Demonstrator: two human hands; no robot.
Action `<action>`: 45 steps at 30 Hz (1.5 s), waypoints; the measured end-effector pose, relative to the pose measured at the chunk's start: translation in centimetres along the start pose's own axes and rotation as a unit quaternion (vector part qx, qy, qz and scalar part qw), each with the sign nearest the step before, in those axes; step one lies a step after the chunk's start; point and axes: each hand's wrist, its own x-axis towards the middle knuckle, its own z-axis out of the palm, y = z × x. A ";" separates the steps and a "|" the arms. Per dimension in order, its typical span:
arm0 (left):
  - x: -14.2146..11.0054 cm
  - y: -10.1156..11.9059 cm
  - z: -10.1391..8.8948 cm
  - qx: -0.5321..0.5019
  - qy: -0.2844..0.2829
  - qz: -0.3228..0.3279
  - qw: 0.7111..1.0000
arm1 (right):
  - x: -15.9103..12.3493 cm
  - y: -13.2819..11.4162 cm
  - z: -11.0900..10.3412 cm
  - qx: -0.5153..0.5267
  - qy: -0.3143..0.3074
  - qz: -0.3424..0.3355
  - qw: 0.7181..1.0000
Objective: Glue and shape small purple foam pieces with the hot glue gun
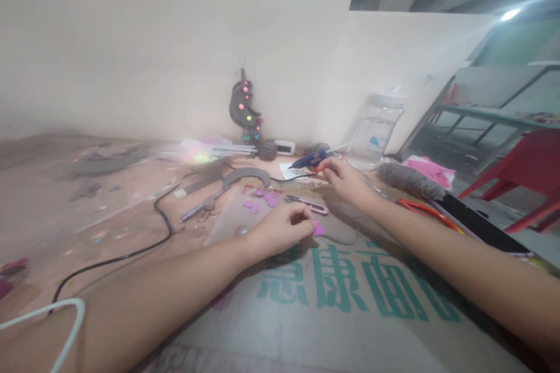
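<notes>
My left hand point(284, 226) is low over the printed sheet, thumb and forefinger closed in a pinch at a small purple piece point(319, 228); part of the piece is hidden by the fingertips. A thin grey cord point(339, 239) trails from beside it. Farther back, my right hand point(345, 180) has its curled fingertips at the handle of a blue hot glue gun point(308, 159), whose nozzle points left over a white paper point(289, 171). More purple pieces point(269, 199) and a pink-handled cutter point(315, 206) lie between the hands.
A decorated grey moon point(245, 106) stands against the wall. Also here are a grey crescent point(247, 175), a pen point(195, 211), a water bottle point(375, 131), grey yarn point(410, 181) and orange-handled scissors point(426, 213). A black cable point(164, 227) crosses the left side.
</notes>
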 end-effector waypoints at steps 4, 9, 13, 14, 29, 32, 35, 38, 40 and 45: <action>0.3 -0.4 -0.2 0.009 0.045 0.002 0.999 | 0.2 3.3 -1.1 -0.031 0.046 0.068 0.996; 0.3 -0.8 -0.7 0.031 0.052 0.024 0.998 | 2.4 3.5 -1.0 -0.049 0.000 0.087 0.995; 0.3 -0.8 -0.8 0.041 0.053 0.023 0.998 | 3.3 2.5 -0.2 -0.072 -0.069 0.117 0.988; 0.2 -0.7 -0.8 0.041 0.054 0.022 0.997 | 3.4 2.3 0.0 -0.078 -0.077 0.124 0.986; 0.3 -0.3 -0.8 0.030 0.109 0.036 0.993 | 0.4 -1.0 -3.2 -0.014 -0.023 0.141 0.990; 0.3 -0.2 -0.8 0.025 0.122 0.043 0.991 | -2.7 -2.5 -4.6 0.103 -0.015 0.100 0.989; 0.1 -0.2 -0.8 0.026 0.125 0.029 0.991 | -5.9 -3.4 -5.6 0.141 0.007 0.060 0.988; 0.0 0.0 -0.9 0.020 0.133 0.023 0.991 | -8.3 -3.5 -5.8 0.081 -0.010 0.067 0.994; 0.0 0.0 -1.0 0.014 0.141 0.013 0.990 | -9.5 -3.3 -5.5 0.031 -0.011 0.076 0.997; 0.2 -0.1 -1.2 -0.004 0.146 0.003 0.989 | -10.8 -3.1 -4.6 0.012 -0.054 0.084 0.995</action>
